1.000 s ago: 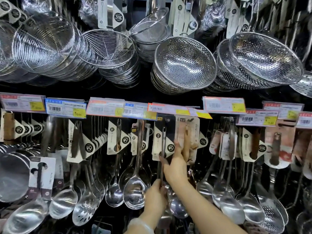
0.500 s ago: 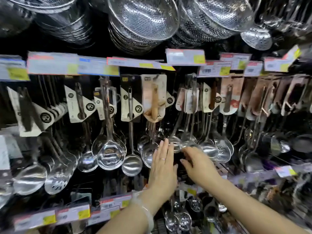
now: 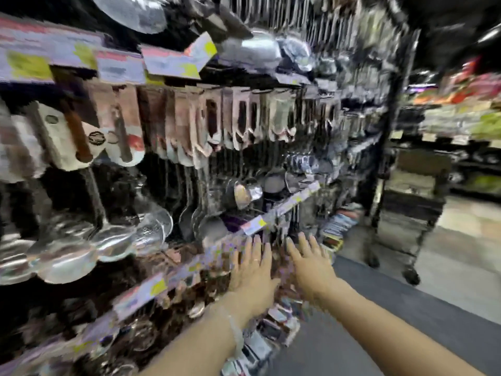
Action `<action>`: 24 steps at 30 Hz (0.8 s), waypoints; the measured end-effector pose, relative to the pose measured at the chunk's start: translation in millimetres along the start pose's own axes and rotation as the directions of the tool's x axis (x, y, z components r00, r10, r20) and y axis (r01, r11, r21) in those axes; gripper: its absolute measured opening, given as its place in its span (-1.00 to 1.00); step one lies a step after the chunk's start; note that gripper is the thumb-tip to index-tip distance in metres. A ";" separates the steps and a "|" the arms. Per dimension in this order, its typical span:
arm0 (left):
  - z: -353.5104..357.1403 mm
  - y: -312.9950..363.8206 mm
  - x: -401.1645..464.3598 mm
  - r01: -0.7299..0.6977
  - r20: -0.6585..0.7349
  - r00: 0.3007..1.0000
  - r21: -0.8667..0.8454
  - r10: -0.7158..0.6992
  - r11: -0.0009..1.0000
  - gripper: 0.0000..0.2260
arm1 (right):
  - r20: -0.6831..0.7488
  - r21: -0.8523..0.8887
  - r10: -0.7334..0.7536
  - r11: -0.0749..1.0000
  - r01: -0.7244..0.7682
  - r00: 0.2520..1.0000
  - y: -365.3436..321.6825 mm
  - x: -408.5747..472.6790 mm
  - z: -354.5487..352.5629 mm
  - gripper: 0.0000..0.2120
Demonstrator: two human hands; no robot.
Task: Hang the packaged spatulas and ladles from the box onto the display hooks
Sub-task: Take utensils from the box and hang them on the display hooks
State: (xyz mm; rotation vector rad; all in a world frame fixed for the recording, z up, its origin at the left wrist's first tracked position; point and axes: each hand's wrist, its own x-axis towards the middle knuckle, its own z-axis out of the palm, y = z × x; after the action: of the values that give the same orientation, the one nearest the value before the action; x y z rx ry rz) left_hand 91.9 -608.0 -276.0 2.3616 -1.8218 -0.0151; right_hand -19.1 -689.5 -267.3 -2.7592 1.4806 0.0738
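Note:
The view is heavily blurred. My left hand (image 3: 253,270) and my right hand (image 3: 311,263) are stretched out side by side in front of the lower shelf, fingers straight, and hold nothing. Packaged ladles and spatulas (image 3: 113,126) hang in rows on the display hooks at the left and centre, their card headers up and shiny bowls (image 3: 67,256) below. A price-label rail (image 3: 273,213) runs diagonally just above my fingertips. The box is not in view.
More utensils hang higher up the rack (image 3: 311,25). A dark wheeled cart (image 3: 406,213) stands in the aisle at the right, with bright shelves (image 3: 461,118) behind it. Grey floor (image 3: 406,316) lies under my right arm.
My head has swung right and down, so the rack now runs off to the left. Both hands have left the hanging ladles, dropped lower and spread flat with nothing in them.

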 end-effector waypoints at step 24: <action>108.5 343.8 413.5 -0.478 0.133 0.869 -0.016 0.476 0.878 -0.35 | -0.080 0.111 0.554 0.831 -0.545 0.829 450.7 199.8 27.3 -0.23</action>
State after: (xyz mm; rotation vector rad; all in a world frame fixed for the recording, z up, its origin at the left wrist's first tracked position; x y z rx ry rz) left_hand -142.8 -1103.3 -301.3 1.8899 -2.4306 -0.1012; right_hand -285.2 -1104.4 -297.5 -2.2082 2.2055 -0.1362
